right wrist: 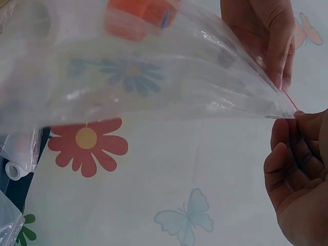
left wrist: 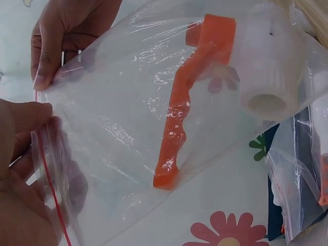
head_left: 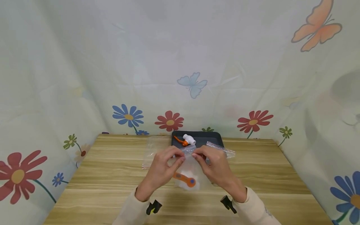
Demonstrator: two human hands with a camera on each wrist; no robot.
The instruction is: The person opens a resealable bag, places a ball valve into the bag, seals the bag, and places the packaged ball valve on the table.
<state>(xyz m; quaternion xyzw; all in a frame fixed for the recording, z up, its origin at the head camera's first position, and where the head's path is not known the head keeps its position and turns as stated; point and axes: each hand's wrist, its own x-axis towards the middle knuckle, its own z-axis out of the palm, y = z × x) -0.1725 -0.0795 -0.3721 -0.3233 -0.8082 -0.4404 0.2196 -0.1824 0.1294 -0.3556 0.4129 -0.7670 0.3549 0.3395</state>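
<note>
A clear zip bag with a red seal line hangs between my hands. In it lies a ball valve with a white body and an orange lever handle. My left hand pinches the top edge of the bag between thumb and fingers. At the right end of that edge, my right hand pinches the seal, fingertips close to the left hand's. In the right wrist view, the bag's corner sits between the right thumb and forefinger, and the valve shows only in part.
Behind the hands, a dark tray stands at the table's back edge. A white valve with an orange handle shows there. A flat clear bag lies left of the tray; another zip bag overlaps its right side. A flowered curtain hangs behind.
</note>
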